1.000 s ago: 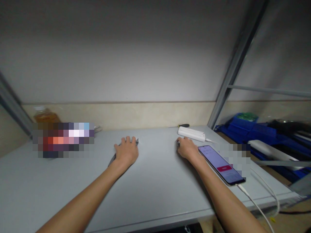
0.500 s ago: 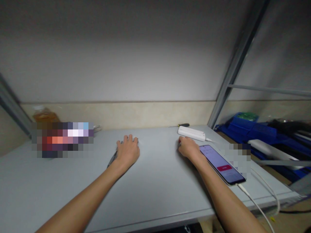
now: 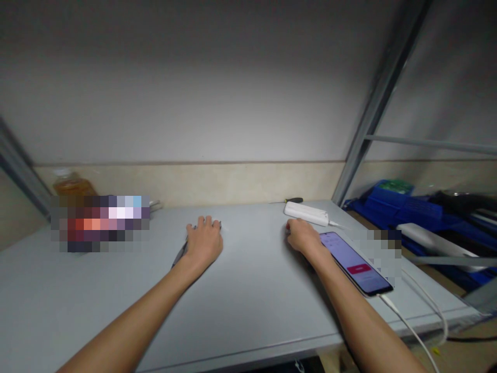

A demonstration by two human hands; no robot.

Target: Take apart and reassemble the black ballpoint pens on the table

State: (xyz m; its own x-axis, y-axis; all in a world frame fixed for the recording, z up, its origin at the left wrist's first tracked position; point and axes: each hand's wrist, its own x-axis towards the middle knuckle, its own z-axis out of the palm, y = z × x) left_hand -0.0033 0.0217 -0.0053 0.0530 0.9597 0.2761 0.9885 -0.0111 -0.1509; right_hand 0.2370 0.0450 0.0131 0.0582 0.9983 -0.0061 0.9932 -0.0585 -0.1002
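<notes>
My left hand lies flat, released, over a grey tool on the counter; my right hand, loosely curled, rests beside the phone.

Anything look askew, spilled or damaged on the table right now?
Nothing stands out. Both hands, left hand and right hand, rest on the grey table; the phone lies flat, plugged into its white cable.
</notes>
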